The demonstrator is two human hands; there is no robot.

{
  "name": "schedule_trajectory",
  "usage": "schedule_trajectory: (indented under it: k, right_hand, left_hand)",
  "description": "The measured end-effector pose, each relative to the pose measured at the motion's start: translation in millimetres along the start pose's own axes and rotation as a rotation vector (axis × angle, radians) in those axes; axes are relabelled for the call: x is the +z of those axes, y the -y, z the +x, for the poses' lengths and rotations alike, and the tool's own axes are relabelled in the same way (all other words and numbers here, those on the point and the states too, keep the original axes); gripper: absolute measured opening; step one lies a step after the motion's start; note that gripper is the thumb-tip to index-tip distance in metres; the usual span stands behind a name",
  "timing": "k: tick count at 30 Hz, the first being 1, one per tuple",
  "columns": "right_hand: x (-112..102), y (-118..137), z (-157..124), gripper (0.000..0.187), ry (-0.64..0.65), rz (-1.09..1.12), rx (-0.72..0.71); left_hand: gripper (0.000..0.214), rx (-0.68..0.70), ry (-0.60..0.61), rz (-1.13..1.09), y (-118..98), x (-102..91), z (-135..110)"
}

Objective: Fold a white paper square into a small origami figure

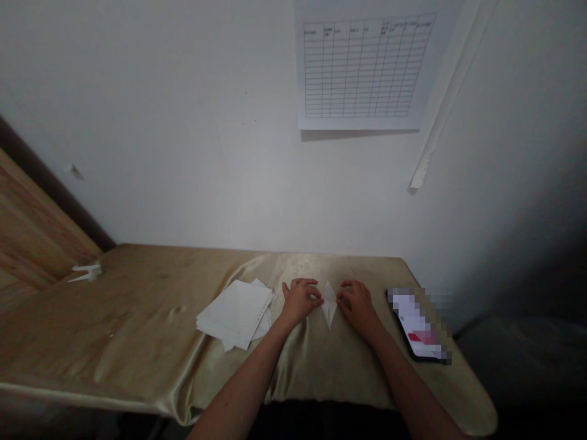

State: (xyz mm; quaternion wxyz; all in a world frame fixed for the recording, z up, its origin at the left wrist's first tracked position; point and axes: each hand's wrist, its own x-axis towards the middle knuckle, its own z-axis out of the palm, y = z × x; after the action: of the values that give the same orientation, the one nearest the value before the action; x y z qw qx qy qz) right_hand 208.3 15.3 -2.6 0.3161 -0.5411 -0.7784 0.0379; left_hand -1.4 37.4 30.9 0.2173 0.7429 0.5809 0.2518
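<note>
A small white folded paper [329,307], shaped like a narrow diamond with a crease down its lower half, lies on the tabletop with one point facing the wall. At its left corner, the thumb and index finger of my left hand [300,299] come together in a pinch. My right hand [358,304] pinches the opposite corner in the same way, its other fingers curled above. Left of my left hand rests a loose stack of white paper sheets [236,311], its edges uneven.
A gold satin cloth [151,318] covers the table, wrinkled near the paper stack. To the right lies a phone [415,327] with a lit screen. A white paper crane [88,271] stands at the far left, near wooden boards [36,214]. A printed table sheet [367,73] hangs on the wall.
</note>
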Motion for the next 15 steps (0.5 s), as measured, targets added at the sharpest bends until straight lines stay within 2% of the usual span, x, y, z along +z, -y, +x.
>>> schedule_trajectory:
  k: [15]
  right_hand:
    - [7.0, -3.9, 2.2, 0.009, 0.022, 0.027, 0.042]
  left_hand:
    - [0.005, 0.005, 0.034, 0.037, 3.4, 1.6, 2.3]
